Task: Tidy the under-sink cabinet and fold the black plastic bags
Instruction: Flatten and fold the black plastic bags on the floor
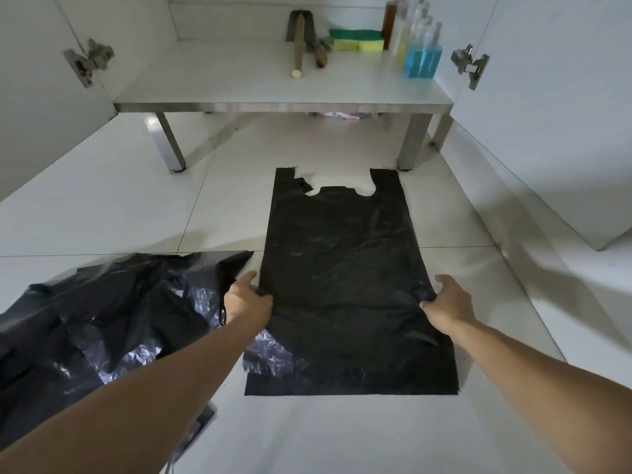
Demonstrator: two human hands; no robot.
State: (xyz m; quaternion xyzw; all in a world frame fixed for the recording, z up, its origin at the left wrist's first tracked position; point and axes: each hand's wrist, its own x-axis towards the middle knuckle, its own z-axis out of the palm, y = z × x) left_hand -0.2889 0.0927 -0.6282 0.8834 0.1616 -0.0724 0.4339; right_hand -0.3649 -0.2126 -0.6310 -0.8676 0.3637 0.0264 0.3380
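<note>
A black plastic bag (342, 268) lies spread flat on the white tiled floor, its handles pointing toward the cabinet. My left hand (248, 299) pinches the bag's left edge about halfway down. My right hand (448, 301) pinches the right edge at the same height, where the plastic bunches a little. A crumpled heap of more black bags (102, 316) lies to the left, partly under my left forearm.
The open under-sink cabinet stands ahead, with a steel shelf (284, 106) on legs. On it are a wooden-handled scraper (298, 42), a brush (320, 54), sponges (357, 41) and bottles, one with blue liquid (422, 59). Open doors flank both sides.
</note>
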